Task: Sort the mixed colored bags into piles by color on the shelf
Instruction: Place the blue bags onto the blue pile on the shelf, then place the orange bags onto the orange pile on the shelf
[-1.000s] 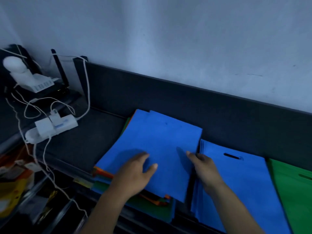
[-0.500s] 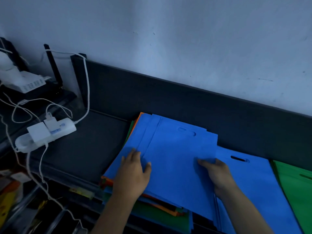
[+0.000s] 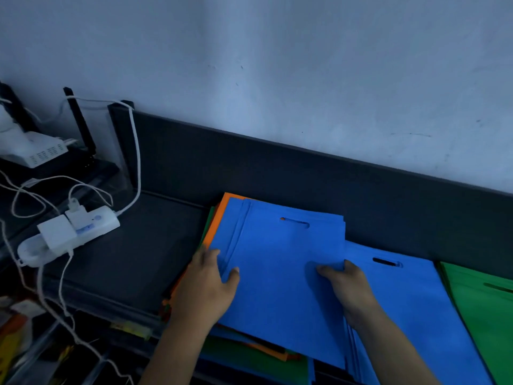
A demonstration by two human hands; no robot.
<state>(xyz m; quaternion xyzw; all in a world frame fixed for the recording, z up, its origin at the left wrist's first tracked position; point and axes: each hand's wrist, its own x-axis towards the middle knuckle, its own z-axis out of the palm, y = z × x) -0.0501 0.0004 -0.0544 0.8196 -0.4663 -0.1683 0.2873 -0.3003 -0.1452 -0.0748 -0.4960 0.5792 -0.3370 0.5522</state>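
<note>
A mixed stack of bags [image 3: 219, 218] lies on the dark shelf [image 3: 133, 254], with orange and green edges showing under several blue bags. The top blue bag [image 3: 283, 273] has a handle slot near its far edge. My left hand [image 3: 206, 284] rests on the left edges of the blue bags, thumb on the top one and fingers over the fanned edges. My right hand [image 3: 347, 287] pinches the top bag's right edge, fingers on top. To the right lies a pile of blue bags [image 3: 416, 315], and beyond it a green pile [image 3: 485, 309].
A white power strip [image 3: 69, 234] with plugged adapters and white cables sits on the shelf's left part. A white device [image 3: 36, 151] and black antennas stand further left. A dark back panel [image 3: 277, 173] runs along the wall. Clutter lies below the shelf's front edge.
The top blue bags have slid up and right on the mixed stack, exposing an orange bag's corner. My right hand moved from the stack's edge to gripping the top bag's right side.
</note>
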